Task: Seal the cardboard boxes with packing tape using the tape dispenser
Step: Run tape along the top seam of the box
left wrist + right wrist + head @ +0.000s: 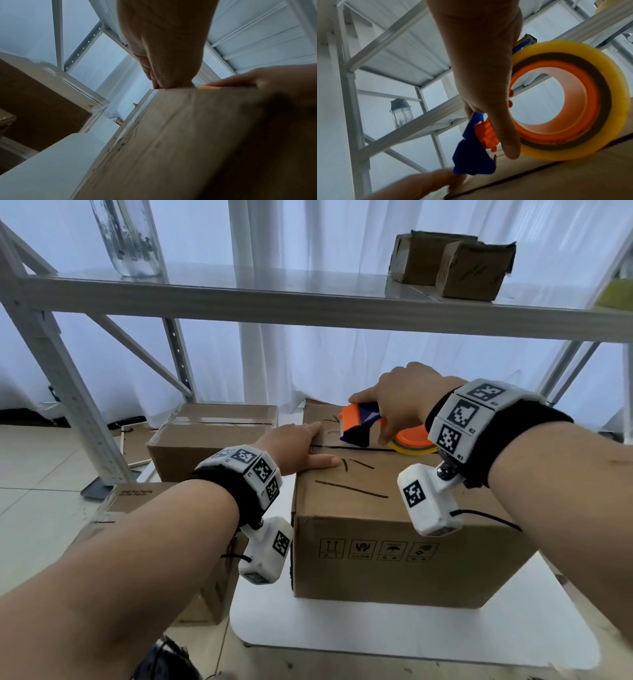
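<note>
**Inspector:** Where is the box (394, 529) being sealed?

**Assistant:** On a low white desk (376, 635), under a metal shelf (239, 299). Its top flaps are closed and the middle seam shows as a dark line.

**Inspector:** Left hand (294, 448)?

**Assistant:** Flat on the box top at the left end of the seam, fingers (322, 462) straight and spread, holding nothing.

**Inspector:** Right hand (404, 398)?

**Assistant:** Its fingers are curled round the tape dispenser (359, 422), blue and orange, which sits on the seam further right. The yellowish tape roll (573, 101) touches the cardboard in the right wrist view.

**Inspector:** Other items?

**Assistant:** A taped box (212, 436) behind left, another box (144, 508) lower left, two small boxes (452, 265) and a clear jar (126, 237) on the shelf
</note>
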Demonstrator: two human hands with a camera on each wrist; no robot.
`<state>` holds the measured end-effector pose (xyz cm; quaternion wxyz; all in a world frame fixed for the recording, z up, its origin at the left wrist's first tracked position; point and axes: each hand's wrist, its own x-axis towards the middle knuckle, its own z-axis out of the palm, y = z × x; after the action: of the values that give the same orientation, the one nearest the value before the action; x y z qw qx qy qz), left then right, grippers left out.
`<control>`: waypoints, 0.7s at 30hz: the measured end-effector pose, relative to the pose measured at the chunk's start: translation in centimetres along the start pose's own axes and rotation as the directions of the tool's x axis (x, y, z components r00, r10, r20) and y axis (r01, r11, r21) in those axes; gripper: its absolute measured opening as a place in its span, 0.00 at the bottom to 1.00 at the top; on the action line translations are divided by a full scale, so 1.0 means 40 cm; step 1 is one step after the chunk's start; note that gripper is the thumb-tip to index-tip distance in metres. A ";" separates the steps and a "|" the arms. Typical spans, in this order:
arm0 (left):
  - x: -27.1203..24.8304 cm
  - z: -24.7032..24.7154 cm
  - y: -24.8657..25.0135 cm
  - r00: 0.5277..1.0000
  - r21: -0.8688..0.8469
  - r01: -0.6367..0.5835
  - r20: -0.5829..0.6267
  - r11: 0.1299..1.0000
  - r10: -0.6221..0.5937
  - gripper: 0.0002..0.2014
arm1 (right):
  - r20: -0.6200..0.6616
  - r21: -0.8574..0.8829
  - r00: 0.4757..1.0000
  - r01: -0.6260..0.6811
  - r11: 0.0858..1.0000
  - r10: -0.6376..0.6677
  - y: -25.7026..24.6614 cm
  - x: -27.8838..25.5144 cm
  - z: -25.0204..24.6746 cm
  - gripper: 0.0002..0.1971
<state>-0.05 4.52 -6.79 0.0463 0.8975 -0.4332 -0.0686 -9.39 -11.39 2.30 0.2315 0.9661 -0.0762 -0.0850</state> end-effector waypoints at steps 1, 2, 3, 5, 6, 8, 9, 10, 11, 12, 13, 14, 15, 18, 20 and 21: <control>-0.001 0.000 0.003 1.000 0.000 0.012 0.007 1.000 -0.012 0.46 | 0.005 -0.018 1.000 0.001 1.000 -0.001 0.000 0.002 0.008 0.39; -0.002 0.000 0.004 1.000 0.011 0.019 0.023 1.000 -0.019 0.46 | 0.014 -0.018 1.000 -0.003 1.000 0.003 0.000 0.005 0.019 0.40; -0.001 0.000 0.005 0.999 0.032 0.013 0.039 0.999 -0.015 0.46 | 0.022 -0.012 1.000 -0.010 1.000 0.010 0.001 0.008 0.030 0.41; 0.001 0.002 0.002 0.997 0.084 -0.008 0.081 0.996 0.001 0.44 | 0.022 0.005 1.000 -0.016 1.000 0.016 0.003 0.015 0.036 0.42; 0.000 0.004 0.001 0.994 0.103 -0.018 0.111 0.995 0.006 0.43 | 0.025 0.023 1.000 -0.017 1.000 0.016 0.004 0.018 0.036 0.43; -0.006 0.004 0.005 0.986 0.134 -0.015 0.166 0.991 -0.008 0.43 | 0.036 0.052 0.999 -0.021 0.998 0.019 0.007 0.021 0.034 0.43; -0.010 0.003 0.009 0.983 0.153 -0.006 0.185 0.988 -0.023 0.43 | 0.038 0.058 0.999 -0.022 0.998 0.020 0.009 0.022 0.035 0.44; -0.013 0.001 0.014 0.980 0.175 0.002 0.196 0.985 -0.037 0.43 | 0.035 0.063 0.999 -0.021 0.998 0.019 0.010 0.023 0.038 0.44; -0.017 -0.005 0.022 0.979 0.199 0.008 0.199 0.980 -0.048 0.43 | 0.034 0.072 0.999 -0.022 0.997 0.020 0.011 0.023 0.040 0.44; -0.018 -0.007 0.031 0.978 0.223 0.012 0.200 0.975 -0.058 0.44 | 0.033 0.081 0.999 -0.024 0.996 0.022 0.011 0.024 0.042 0.44; -0.018 -0.009 0.041 0.978 0.242 0.015 0.200 0.970 -0.065 0.44 | 0.032 0.088 0.999 -0.028 0.996 0.025 0.010 0.024 0.043 0.44; -0.016 -0.009 0.054 0.977 0.251 0.020 0.202 0.968 -0.073 0.45 | 0.031 0.090 0.999 -0.030 0.995 0.027 0.009 0.023 0.043 0.44; -0.015 -0.010 0.069 0.975 0.250 0.027 0.208 0.968 -0.081 0.46 | 0.031 0.086 0.999 -0.030 0.996 0.028 0.007 0.023 0.043 0.45; -0.006 0.000 0.101 0.974 0.164 0.050 0.212 0.985 -0.085 0.50 | 0.024 0.049 0.999 -0.025 0.999 0.023 0.001 0.022 0.042 0.44; 0.000 0.009 0.102 0.982 0.050 0.066 0.175 0.997 -0.074 0.52 | 0.018 0.036 1.000 -0.021 0.999 0.021 -0.003 0.020 0.040 0.43; 0.003 0.013 0.098 0.986 0.008 0.072 0.152 0.997 -0.072 0.52 | 0.014 0.033 1.000 -0.022 0.999 0.022 -0.005 0.018 0.039 0.42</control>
<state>-3.08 1.97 -6.75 0.0093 0.9047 -0.4029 -0.1379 -8.98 -12.03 0.73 0.2158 0.9684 -0.0898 -0.0875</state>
